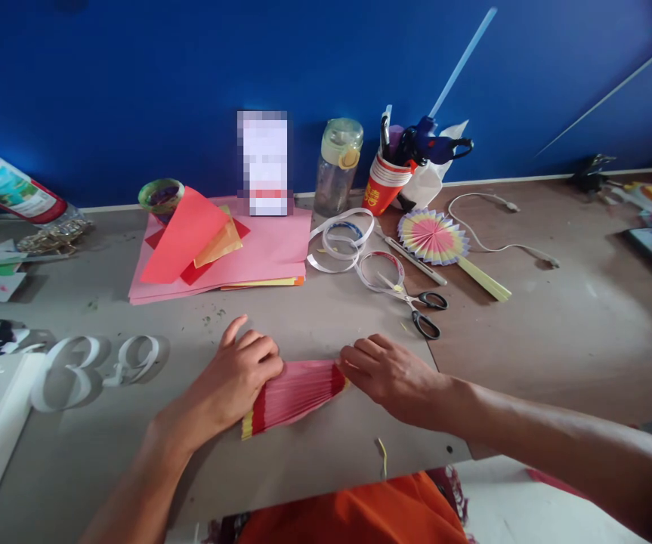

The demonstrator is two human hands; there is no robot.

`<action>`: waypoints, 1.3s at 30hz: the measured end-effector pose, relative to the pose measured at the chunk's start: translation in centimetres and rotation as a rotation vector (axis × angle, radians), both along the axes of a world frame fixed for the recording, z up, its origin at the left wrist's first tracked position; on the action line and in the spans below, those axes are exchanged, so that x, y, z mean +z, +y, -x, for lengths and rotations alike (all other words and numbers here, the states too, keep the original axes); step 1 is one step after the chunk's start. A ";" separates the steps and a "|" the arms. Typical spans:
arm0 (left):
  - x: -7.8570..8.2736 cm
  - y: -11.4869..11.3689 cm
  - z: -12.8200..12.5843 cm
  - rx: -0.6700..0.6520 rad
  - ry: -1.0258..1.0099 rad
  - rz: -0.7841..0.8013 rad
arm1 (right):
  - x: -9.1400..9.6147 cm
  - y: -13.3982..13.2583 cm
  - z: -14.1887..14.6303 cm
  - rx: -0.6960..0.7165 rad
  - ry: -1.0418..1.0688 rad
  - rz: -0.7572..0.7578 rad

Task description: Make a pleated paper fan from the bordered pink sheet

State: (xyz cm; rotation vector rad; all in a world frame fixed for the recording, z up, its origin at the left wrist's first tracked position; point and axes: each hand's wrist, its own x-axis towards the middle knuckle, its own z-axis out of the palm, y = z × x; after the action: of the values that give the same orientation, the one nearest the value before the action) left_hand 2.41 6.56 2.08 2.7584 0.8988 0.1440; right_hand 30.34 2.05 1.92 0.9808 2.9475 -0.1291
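A pleated strip of paper, pink with red bands and yellow edges at its ends, lies near the front of the table between my hands. My left hand grips its upper left part, fingers curled and one digit raised. On the other end, my right hand is closed at the red and yellow edge, where the folds are bunched narrower. The fingertips of both hands are partly hidden. Beyond my right hand lie scissors with black handles, blades pointing away to the left.
Behind the hands are pink sheets, red paper, tape rolls and a finished round paper fan. A bottle, a red cup of tools and a propped phone stand along the blue wall. White strip loops lie left.
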 end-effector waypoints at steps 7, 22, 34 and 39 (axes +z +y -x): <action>0.4 0.0 0.0 -0.017 0.016 -0.015 | 0.4 0.3 -0.1 -0.098 0.094 0.163; -0.4 -0.7 0.1 -0.018 -0.049 -0.022 | -1.0 0.6 0.5 -0.398 0.492 0.242; -1.5 -1.4 1.5 0.002 -0.159 -0.124 | -1.2 0.2 0.3 -0.293 0.422 0.051; -1.8 -1.7 1.9 0.036 -0.196 -0.127 | -1.3 0.0 0.3 -0.218 0.369 -0.098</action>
State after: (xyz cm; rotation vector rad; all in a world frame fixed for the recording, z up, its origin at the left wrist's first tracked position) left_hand 0.52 4.82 0.31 2.7817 0.9159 0.4841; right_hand 30.01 2.02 0.63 1.4335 3.1851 -0.1913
